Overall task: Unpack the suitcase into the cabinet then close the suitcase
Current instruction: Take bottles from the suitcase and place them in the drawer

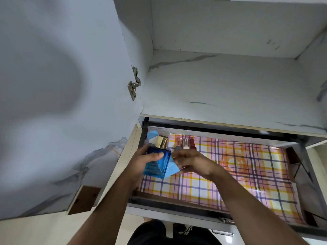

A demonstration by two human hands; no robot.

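A blue perfume bottle (156, 162) with a gold cap is held over the left end of an open drawer (177, 207) in the cabinet. My left hand (141, 161) grips the bottle from the left. My right hand (191, 160) holds the light blue carton (170, 169) that wraps the bottle's lower right side. A flap of the same carton (152, 136) sticks up behind the gold cap. Several small nail polish bottles (184, 144) lie at the back of the drawer, just beyond my right hand. The suitcase is not in view.
The drawer is lined with pink, yellow and purple checked paper (247, 170). Above it is a marble-patterned shelf (230, 89) of the cabinet. The cabinet door (53, 103) stands open on the left, with a metal hinge (134, 84).
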